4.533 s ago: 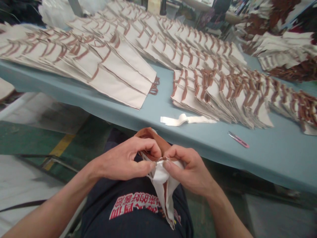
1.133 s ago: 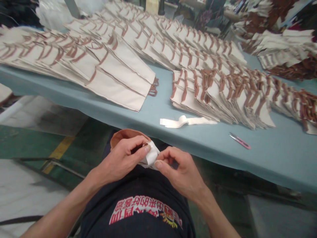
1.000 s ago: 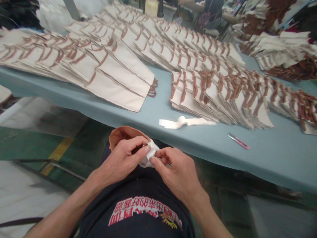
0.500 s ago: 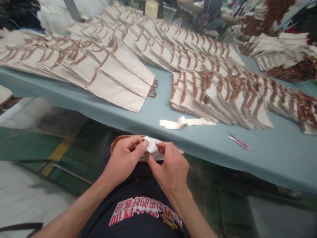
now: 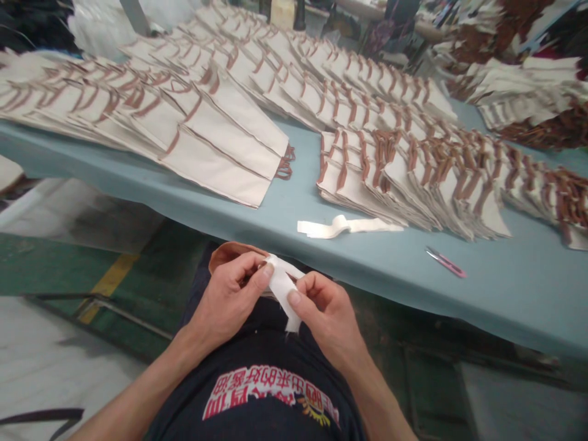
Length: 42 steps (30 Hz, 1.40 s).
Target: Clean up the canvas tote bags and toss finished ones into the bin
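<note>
My left hand (image 5: 232, 288) pinches a white fabric strip (image 5: 283, 291) between thumb and fingers, just off the table's front edge. Thumb and fingers of my right hand (image 5: 325, 300) are closed on the same strip lower down, and its frayed end hangs toward my lap. Behind my left hand shows a brown fabric piece (image 5: 225, 252), partly hidden by the fingers. On the table beyond lies a folded cream strip (image 5: 340, 226). Farther right rest pink-handled thread snips (image 5: 445, 262), apart from both hands.
Overlapping cream fabric pieces with brown edging (image 5: 215, 153) cover the left of the blue table (image 5: 376, 263). Similar stacked pieces (image 5: 404, 177) run along the right side. A heap of cream and brown fabric (image 5: 528, 92) stands at the back right.
The white strip, bunched between my hands before, is now drawn out with its end hanging down. My right hand has shifted slightly lower and to the right.
</note>
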### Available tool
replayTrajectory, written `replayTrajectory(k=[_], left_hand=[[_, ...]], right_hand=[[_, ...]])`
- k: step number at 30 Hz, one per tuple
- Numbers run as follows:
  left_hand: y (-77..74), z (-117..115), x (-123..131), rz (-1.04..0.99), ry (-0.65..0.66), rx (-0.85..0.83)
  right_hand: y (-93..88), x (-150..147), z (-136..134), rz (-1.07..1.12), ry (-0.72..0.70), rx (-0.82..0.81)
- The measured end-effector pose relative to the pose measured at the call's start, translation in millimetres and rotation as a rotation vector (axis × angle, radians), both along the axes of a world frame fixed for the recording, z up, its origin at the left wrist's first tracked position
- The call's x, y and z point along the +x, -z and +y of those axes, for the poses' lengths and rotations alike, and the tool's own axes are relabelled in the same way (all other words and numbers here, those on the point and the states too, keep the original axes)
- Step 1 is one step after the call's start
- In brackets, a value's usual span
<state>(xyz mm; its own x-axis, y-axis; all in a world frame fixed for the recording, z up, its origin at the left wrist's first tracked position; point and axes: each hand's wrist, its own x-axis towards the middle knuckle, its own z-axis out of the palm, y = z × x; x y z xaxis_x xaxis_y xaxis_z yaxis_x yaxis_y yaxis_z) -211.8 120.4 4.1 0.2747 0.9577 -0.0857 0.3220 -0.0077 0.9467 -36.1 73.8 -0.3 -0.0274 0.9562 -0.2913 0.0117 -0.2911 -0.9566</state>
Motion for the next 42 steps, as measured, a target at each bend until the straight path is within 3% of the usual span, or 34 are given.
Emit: replayTrajectory(k=[3, 9, 19, 28, 31, 36, 42], left_hand=[[1.6, 0.0, 1.1, 0.012, 0.003, 0.028], [0.9, -0.3, 0.9, 0.056, -0.020, 0.078], [8.9, -10.9, 3.5, 0.081, -0.100, 0.089], [8.2, -14.6, 8.2, -0.083, -0.167, -0.068], [12.4, -13.9, 5.2, -0.103, -0.125, -0.080], [21.5, -11.2, -0.2, 0.026, 0.047, -0.024], [17.3, -0.7, -3.0, 0.008, 0.120, -0.067]], right_hand=[[-1.1, -1.1, -0.8, 0.012, 0.049, -0.002], [0.0, 5.5, -2.3, 0.066, -0.005, -0.152], [-8.7, 14.3, -2.9, -0.506, -0.075, 0.002], [-2.6, 16.7, 3.9, -0.619, -0.138, 0.091], [4.8, 19.4, 5.0, -0.600, -0.163, 0.088], [22.8, 22.7, -4.5, -0.564, -0.144, 0.045], [25.4, 22.6, -15.6, -0.591, -0.119, 0.079]])
